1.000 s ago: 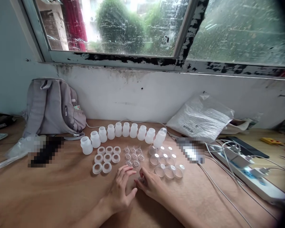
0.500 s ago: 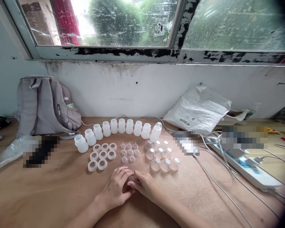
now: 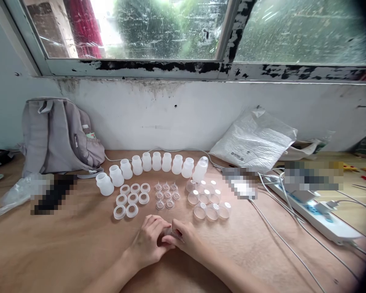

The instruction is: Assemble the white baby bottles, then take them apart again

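Note:
In front of me my left hand (image 3: 152,238) and my right hand (image 3: 183,236) meet with fingers curled round a small translucent part (image 3: 168,231). Most of that part is hidden by the fingers, so its exact kind does not show. Just beyond lie clear bottle nipples (image 3: 169,204), grouped in short rows with tips up. To their left are several white screw rings (image 3: 133,198) lying flat. Several clear domed caps (image 3: 212,212) stand on the right. Behind everything curves a row of frosted open baby bottles (image 3: 156,161); the rightmost bottle (image 3: 200,170) has a clear cap on.
A grey backpack (image 3: 53,134) leans at the back left, near a crumpled plastic bag (image 3: 21,189). To the right are a white plastic mailer (image 3: 253,140), a power strip (image 3: 320,215) and loose cables (image 3: 280,228). The wall (image 3: 158,118) bounds the wooden table (image 3: 64,248).
My fingers have shifted slightly around the small part, and a little more of it shows between them. The right thumb has moved a bit. Everything on the table stays in place.

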Demonstrator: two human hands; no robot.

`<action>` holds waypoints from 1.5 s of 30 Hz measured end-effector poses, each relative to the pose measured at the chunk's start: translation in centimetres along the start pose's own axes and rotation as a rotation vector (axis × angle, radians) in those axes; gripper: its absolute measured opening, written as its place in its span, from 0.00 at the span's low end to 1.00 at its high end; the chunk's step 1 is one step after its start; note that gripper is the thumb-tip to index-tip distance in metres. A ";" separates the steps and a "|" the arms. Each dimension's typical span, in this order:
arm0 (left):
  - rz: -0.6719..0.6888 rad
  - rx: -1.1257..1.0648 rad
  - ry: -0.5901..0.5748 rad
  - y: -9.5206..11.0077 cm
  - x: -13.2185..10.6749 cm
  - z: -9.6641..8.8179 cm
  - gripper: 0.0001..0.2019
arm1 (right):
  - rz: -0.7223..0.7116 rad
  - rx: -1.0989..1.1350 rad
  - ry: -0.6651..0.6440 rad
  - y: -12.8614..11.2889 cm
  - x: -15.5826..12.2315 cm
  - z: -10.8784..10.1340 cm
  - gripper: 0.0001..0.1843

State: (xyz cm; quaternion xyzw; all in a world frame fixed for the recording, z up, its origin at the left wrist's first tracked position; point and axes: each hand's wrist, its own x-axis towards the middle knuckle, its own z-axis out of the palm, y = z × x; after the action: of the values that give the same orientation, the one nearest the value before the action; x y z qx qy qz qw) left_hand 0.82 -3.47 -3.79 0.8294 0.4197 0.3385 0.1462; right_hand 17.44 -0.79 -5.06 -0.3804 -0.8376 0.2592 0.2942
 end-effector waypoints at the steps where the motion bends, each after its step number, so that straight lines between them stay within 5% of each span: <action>1: 0.000 -0.001 0.004 0.0 0.0 0.0 0.15 | 0.006 0.013 0.004 -0.1 0.0 -0.1 0.21; 14: -0.167 0.218 0.095 -0.8 0.4 -0.9 0.12 | 0.136 0.056 0.349 0.9 0.2 -0.4 0.09; 24: -0.223 0.491 0.128 -2.2 0.4 -0.9 0.13 | 0.190 0.121 0.253 1.5 0.7 -0.9 0.16; 33: -0.297 0.605 0.216 -3.7 0.5 -2.0 0.03 | 0.237 0.077 0.293 1.8 0.8 -0.9 0.17; 45: -0.277 0.600 0.235 -3.6 0.4 -1.9 0.04 | 0.261 -0.110 0.379 3.0 1.5 -1.1 0.14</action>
State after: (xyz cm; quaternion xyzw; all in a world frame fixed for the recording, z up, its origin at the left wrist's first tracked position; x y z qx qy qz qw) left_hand -2.47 -1.03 -4.12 0.7261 0.6229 0.2702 -0.1087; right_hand 18.86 2.39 -5.79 -0.5428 -0.7240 0.1732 0.3889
